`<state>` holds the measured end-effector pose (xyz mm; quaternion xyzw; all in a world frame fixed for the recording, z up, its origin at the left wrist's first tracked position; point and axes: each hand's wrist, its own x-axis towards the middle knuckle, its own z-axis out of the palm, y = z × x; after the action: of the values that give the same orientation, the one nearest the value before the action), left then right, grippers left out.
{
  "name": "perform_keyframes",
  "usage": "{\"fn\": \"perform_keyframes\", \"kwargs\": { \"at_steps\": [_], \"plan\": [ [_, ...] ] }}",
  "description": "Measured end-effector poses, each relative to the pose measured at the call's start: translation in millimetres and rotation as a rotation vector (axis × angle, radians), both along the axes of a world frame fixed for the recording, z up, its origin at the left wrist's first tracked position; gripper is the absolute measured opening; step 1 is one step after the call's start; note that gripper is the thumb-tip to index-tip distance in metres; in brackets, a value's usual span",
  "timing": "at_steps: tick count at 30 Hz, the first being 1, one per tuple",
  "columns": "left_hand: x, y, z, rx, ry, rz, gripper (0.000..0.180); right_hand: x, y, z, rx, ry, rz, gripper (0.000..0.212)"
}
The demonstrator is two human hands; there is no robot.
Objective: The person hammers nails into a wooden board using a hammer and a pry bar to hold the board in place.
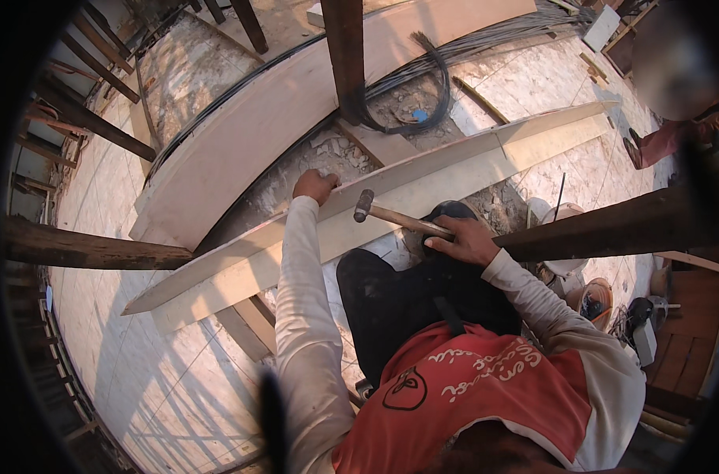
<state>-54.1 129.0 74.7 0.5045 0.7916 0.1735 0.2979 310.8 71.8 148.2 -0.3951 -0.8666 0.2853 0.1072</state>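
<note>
My right hand (468, 240) is wrapped round the wooden handle of a hammer (399, 218). Its metal head points left, over a long joined pair of pale wooden boards (438, 175). One of these boards stands on edge along the other, which lies flatter on the near side. My left hand (317, 186) is closed at the far top edge of the upright board, fingers curled. What those fingers pinch, if anything, is too small to make out. My legs are bent close to the boards' near side.
A wide plywood sheet (249, 138) lies beyond, beside a bundle of thin metal rods (486, 41) and a bent black coil (442, 95). Dark wooden posts (345, 59) rise around me. Rubble (336, 154) litters the tiled floor. Buckets (569, 217) stand at right; another person's leg (660, 146) shows.
</note>
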Motion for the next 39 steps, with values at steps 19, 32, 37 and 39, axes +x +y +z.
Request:
{"fn": "perform_keyframes", "kwargs": {
  "at_steps": [19, 32, 37, 39],
  "plan": [
    [2.2, 15.3, -31.4, 0.159, -0.282, 0.235, 0.040, -36.2, 83.3, 66.4, 0.222, -0.351, 0.481, 0.034],
    [49.9, -3.8, 9.3, 0.208, 0.328, 0.031, 0.066, 106.5, -96.7, 17.4, -0.377, -0.130, -0.106, 0.042],
    [88.2, -8.5, 22.7, 0.135, 0.587, -0.264, 0.053, 127.2, -108.3, -7.8, -0.471, 0.276, -0.246, 0.051],
    [93.5, 1.5, 14.3, 0.062, 0.640, -0.252, 0.052, 122.4, -100.6, -4.1, -0.478, 0.374, -0.258, 0.051]
  ]
}}
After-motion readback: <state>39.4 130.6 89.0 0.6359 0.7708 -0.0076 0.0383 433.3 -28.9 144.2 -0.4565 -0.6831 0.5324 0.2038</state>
